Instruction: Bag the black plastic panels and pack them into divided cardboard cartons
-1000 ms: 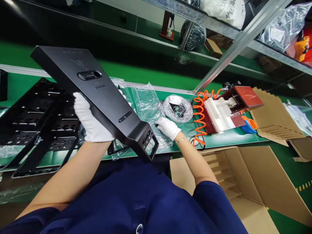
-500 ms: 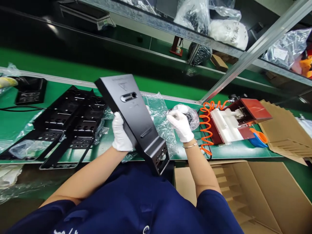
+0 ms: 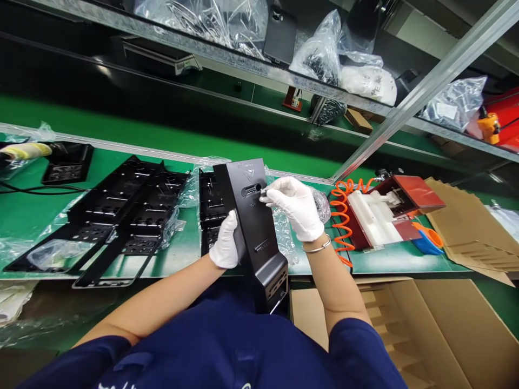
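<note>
My left hand, in a white glove, grips a black housing by its left edge and holds it tilted up in front of me. The housing has an oval slot with a round hole near its top and a stepped lower end with cutouts. My right hand, gloved too, pinches a small dark part right beside that hole; whether the part touches the housing I cannot tell. Behind lies another black housing, partly hidden. More black housings lie open side up on the left.
To the right are a coiled orange air hose, a red and white fixture and a blue and orange roll. An open cardboard box with dividers stands below the bench edge. A metal shelf with bagged parts hangs above.
My left hand has brought the housing lower and more upright, uncovering another one behind it. My right hand has moved the pinched part to the housing's hole. The camera view has shifted.
</note>
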`<state>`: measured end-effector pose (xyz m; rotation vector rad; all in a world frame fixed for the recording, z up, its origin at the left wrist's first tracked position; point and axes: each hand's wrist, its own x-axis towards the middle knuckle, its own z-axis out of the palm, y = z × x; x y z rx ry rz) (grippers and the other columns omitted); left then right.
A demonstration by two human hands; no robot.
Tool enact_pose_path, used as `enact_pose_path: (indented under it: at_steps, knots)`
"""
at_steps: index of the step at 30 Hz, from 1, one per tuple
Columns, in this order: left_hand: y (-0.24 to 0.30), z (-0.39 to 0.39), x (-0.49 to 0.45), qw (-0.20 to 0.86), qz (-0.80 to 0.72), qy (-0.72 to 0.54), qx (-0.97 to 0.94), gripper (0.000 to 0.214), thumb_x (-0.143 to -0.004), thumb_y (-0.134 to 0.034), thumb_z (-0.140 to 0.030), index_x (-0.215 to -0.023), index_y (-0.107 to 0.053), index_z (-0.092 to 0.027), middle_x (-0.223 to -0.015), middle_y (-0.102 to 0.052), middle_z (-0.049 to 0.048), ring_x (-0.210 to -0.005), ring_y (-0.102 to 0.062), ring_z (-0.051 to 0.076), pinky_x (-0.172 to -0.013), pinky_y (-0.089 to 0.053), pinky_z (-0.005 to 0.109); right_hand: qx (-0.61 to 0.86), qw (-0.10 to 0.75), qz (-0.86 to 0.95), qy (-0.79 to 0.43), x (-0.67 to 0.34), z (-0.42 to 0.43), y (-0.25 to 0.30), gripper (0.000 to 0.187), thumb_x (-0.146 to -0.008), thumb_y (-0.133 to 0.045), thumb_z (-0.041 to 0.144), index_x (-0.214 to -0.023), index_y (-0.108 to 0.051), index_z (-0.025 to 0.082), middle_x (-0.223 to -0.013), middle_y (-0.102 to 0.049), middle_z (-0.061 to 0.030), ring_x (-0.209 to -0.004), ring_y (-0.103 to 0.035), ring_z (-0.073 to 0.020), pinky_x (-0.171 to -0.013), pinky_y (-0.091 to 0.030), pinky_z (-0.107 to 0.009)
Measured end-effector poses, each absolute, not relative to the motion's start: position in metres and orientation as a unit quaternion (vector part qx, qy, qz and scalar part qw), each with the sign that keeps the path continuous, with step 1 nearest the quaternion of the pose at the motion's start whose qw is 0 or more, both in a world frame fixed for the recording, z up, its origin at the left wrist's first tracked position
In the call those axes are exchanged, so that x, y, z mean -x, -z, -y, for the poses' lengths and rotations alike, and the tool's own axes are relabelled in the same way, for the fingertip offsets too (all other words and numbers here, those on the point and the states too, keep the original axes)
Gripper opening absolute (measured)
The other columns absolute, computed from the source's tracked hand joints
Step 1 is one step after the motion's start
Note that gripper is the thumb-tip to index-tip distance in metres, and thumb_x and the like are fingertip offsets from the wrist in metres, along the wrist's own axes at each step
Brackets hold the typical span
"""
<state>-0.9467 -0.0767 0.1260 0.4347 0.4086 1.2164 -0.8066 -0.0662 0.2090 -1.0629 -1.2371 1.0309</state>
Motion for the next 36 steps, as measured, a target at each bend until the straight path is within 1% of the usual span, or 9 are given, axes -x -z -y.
enact_pose_path:
  at_steps: [3, 7, 13, 17, 21, 25, 30, 33, 36]
  knots:
    - [-0.123, 0.076, 0.946, 0.8, -0.193, -0.534, -0.193, 0.052, -0.073, -0.076, -0.059, -0.113, -0.073, -0.026, -0.118, -0.076, 0.0043, -0.135, -0.055, 0.033, -0.116, -0.046, 0.045, 0.468, 0.553, 0.559, -0.404, 0.809, 0.062, -0.21, 0.027, -0.076, -0.076, 0.044, -0.08, -0.062, 0.021, -0.082, -0.068, 0.0003, -0.075, -0.067, -0.0141, -0.065, -0.055, -0.027]
    - [-0.119, 0.076, 0.946, 0.822, -0.192, -0.503, -0.183, 0.052, -0.074, -0.075, -0.06, -0.113, -0.073, -0.027, -0.117, -0.077, 0.0031, -0.135, -0.055, 0.032, -0.116, -0.046, 0.044, 0.479, 0.54, 0.608, -0.33, 0.809, 0.056, -0.209, 0.02, -0.076, -0.074, 0.037, -0.074, -0.063, 0.021, -0.082, -0.065, 0.0012, -0.079, -0.061, -0.0143, -0.075, -0.053, -0.03]
    - [-0.114, 0.077, 0.944, 0.811, -0.198, -0.522, -0.176, 0.05, -0.071, -0.081, -0.053, -0.112, -0.074, -0.025, -0.115, -0.077, 0.0047, -0.135, -0.055, 0.031, -0.117, -0.044, 0.042, 0.506, 0.514, 0.63, -0.288, 0.81, 0.053, -0.206, 0.017, -0.081, -0.068, 0.034, -0.075, -0.061, 0.021, -0.081, -0.06, 0.002, -0.073, -0.056, -0.0129, -0.071, -0.049, -0.029]
    - [-0.115, 0.076, 0.94, 0.802, -0.188, -0.542, -0.167, 0.05, -0.072, -0.08, -0.053, -0.113, -0.074, -0.025, -0.118, -0.076, 0.0047, -0.138, -0.052, 0.03, -0.119, -0.042, 0.041, 0.515, 0.516, 0.663, -0.171, 0.813, 0.053, -0.2, 0.01, -0.084, -0.066, 0.031, -0.087, -0.062, 0.022, -0.096, -0.063, -0.0021, -0.085, -0.059, -0.0158, -0.082, -0.052, -0.032]
    - [-0.116, 0.074, 0.94, 0.813, -0.178, -0.53, -0.162, 0.051, -0.075, -0.077, -0.054, -0.118, -0.072, -0.026, -0.118, -0.077, 0.0032, -0.136, -0.055, 0.028, -0.118, -0.043, 0.038, 0.529, 0.503, 0.669, -0.143, 0.809, 0.048, -0.196, 0.04, -0.085, -0.069, 0.034, -0.122, -0.06, 0.023, -0.133, -0.058, -0.0099, -0.118, -0.059, -0.0236, -0.099, -0.052, -0.039]
    - [-0.118, 0.077, 0.939, 0.824, -0.164, -0.514, -0.173, 0.056, -0.077, -0.075, -0.056, -0.123, -0.07, -0.023, -0.122, -0.075, 0.0051, -0.134, -0.056, 0.029, -0.118, -0.043, 0.04, 0.535, 0.441, 0.671, -0.261, 0.806, 0.043, -0.2, 0.061, -0.09, -0.062, 0.046, -0.145, -0.048, 0.024, -0.143, -0.057, -0.0082, -0.132, -0.054, -0.0274, -0.113, -0.044, -0.044]
    - [-0.119, 0.083, 0.935, 0.796, -0.17, -0.551, -0.185, 0.058, -0.071, -0.08, -0.057, -0.117, -0.073, -0.022, -0.125, -0.074, 0.0058, -0.13, -0.06, 0.028, -0.113, -0.048, 0.036, 0.483, 0.457, 0.67, -0.33, 0.815, 0.045, -0.198, 0.08, -0.095, -0.043, 0.067, -0.158, -0.03, 0.019, -0.153, -0.049, -0.0076, -0.144, -0.043, -0.023, -0.123, -0.03, -0.036]
    - [-0.119, 0.084, 0.934, 0.79, -0.189, -0.554, -0.18, 0.058, -0.07, -0.081, -0.056, -0.115, -0.074, -0.022, -0.12, -0.076, 0.0057, -0.124, -0.065, 0.027, -0.109, -0.05, 0.034, 0.482, 0.458, 0.681, -0.309, 0.821, 0.049, -0.195, 0.085, -0.094, -0.037, 0.074, -0.16, -0.026, 0.021, -0.15, -0.053, -0.0072, -0.14, -0.048, -0.0229, -0.124, -0.027, -0.036]
    - [-0.119, 0.084, 0.934, 0.791, -0.198, -0.553, -0.172, 0.054, -0.076, -0.077, -0.054, -0.118, -0.073, -0.02, -0.118, -0.076, 0.0058, -0.122, -0.066, 0.027, -0.11, -0.049, 0.035, 0.483, 0.459, 0.686, -0.292, 0.824, 0.052, -0.195, 0.084, -0.095, -0.032, 0.075, -0.16, -0.025, 0.023, -0.148, -0.055, -0.0065, -0.14, -0.048, -0.0228, -0.125, -0.025, -0.036]
